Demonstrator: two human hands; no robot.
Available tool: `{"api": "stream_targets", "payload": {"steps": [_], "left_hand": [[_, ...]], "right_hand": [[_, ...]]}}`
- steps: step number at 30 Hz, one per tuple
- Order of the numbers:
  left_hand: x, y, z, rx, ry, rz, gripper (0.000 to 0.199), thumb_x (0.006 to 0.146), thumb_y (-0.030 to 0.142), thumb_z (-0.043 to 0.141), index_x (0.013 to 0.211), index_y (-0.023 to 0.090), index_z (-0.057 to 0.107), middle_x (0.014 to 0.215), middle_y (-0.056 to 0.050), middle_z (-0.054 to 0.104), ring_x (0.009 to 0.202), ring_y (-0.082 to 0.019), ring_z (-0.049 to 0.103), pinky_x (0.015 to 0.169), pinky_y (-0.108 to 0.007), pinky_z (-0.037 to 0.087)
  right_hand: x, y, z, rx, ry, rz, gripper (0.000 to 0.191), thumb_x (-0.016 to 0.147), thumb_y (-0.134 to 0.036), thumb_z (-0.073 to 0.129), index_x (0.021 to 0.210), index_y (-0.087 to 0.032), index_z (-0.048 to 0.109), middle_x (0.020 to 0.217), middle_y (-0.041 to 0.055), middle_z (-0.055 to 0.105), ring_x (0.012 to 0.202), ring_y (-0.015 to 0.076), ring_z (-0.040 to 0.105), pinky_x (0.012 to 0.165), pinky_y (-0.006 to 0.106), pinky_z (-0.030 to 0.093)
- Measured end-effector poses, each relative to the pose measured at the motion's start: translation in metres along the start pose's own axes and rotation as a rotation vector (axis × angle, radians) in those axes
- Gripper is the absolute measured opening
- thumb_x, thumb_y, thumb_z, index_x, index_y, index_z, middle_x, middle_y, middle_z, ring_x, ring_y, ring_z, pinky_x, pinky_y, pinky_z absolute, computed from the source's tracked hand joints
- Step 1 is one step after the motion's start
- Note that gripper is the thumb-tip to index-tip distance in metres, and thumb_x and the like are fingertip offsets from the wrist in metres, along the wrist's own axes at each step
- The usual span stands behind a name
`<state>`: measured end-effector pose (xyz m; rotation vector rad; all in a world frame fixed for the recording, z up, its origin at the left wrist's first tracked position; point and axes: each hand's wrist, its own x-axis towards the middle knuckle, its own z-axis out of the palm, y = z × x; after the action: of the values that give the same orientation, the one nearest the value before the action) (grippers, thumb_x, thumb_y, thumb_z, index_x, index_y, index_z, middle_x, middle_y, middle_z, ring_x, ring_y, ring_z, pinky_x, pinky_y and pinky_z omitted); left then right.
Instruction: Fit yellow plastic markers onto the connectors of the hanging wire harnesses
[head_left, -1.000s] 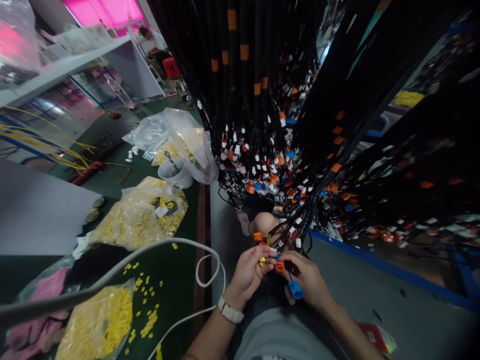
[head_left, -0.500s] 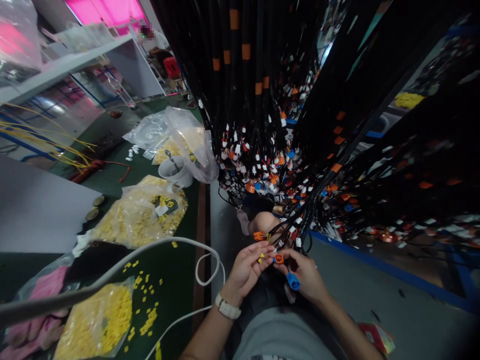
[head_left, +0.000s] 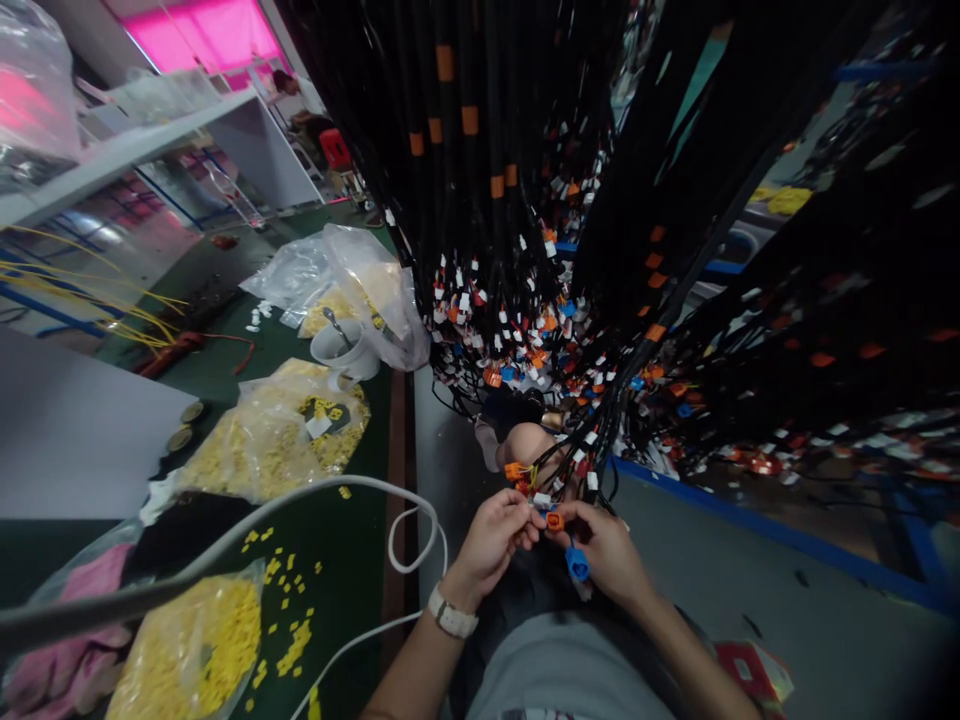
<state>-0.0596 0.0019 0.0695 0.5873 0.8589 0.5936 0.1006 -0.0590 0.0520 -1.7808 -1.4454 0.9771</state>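
Observation:
My right hand [head_left: 606,555] grips an orange wire connector [head_left: 555,521] between thumb and fingers, its open face toward me. A blue connector [head_left: 577,562] hangs just below those fingers. My left hand [head_left: 491,545], with a pale watch on the wrist, is closed, its fingertips right beside the orange connector. The small yellow pieces seen in it earlier are now hidden by the curled fingers. Another orange connector [head_left: 516,471] with yellow wires sits just above my left hand. Black cables with white tags [head_left: 592,480] run down to both hands.
Thick black cable bundles [head_left: 480,230] with many connectors hang ahead over a blue frame [head_left: 750,512]. To the left lie bags of yellow pieces [head_left: 232,630], loose yellow pieces, a white bucket [head_left: 360,360] and a grey hose [head_left: 300,495]. A person [head_left: 296,95] sits far back.
My left hand, open with small yellow pieces on it before, has curled its fingers and its fingertips have come to the orange connector. My right hand keeps its hold. The view has shifted slightly.

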Motion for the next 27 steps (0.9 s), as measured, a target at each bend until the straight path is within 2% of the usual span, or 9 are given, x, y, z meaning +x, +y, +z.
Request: {"api": "stream_targets", "payload": {"steps": [8,14,23,27], "left_hand": [[-0.001,0.001,0.002,0.052,-0.01,-0.012,0.032,0.068,0.029,0.07,0.09,0.008,0.058,0.076,-0.008,0.066,0.059,-0.009,0.057,0.054,-0.019,0.042],[0.001,-0.002,-0.001,0.114,0.039,-0.015,0.031,0.065,0.031,0.072,0.082,0.01,0.057,0.076,-0.009,0.067,0.059,-0.01,0.057,0.055,-0.021,0.042],[0.006,-0.006,-0.007,0.417,0.089,0.101,0.024,0.062,0.03,0.073,0.074,0.01,0.069,0.058,0.0,0.056,0.053,-0.006,0.041,0.052,-0.019,0.029],[0.007,-0.009,-0.009,0.543,0.074,0.149,0.024,0.063,0.032,0.071,0.074,0.01,0.069,0.054,0.0,0.054,0.05,-0.007,0.038,0.05,-0.02,0.028]], "right_hand": [[-0.003,0.001,0.001,0.003,-0.003,-0.022,0.014,0.074,-0.026,0.057,0.085,-0.021,0.064,0.079,0.0025,0.067,0.064,0.0169,0.059,0.061,0.027,0.044],[-0.001,0.0,0.002,0.032,-0.018,-0.02,0.015,0.073,-0.024,0.056,0.086,-0.02,0.064,0.081,0.0037,0.068,0.067,0.0173,0.06,0.063,0.027,0.045],[0.001,-0.001,0.002,-0.003,-0.038,-0.061,0.014,0.075,-0.027,0.057,0.085,-0.021,0.065,0.084,0.004,0.068,0.074,0.0186,0.061,0.067,0.029,0.045],[0.003,0.0,0.003,-0.001,-0.053,-0.095,0.016,0.077,-0.024,0.055,0.088,-0.022,0.066,0.087,0.005,0.067,0.079,0.0194,0.061,0.07,0.03,0.045]]}}
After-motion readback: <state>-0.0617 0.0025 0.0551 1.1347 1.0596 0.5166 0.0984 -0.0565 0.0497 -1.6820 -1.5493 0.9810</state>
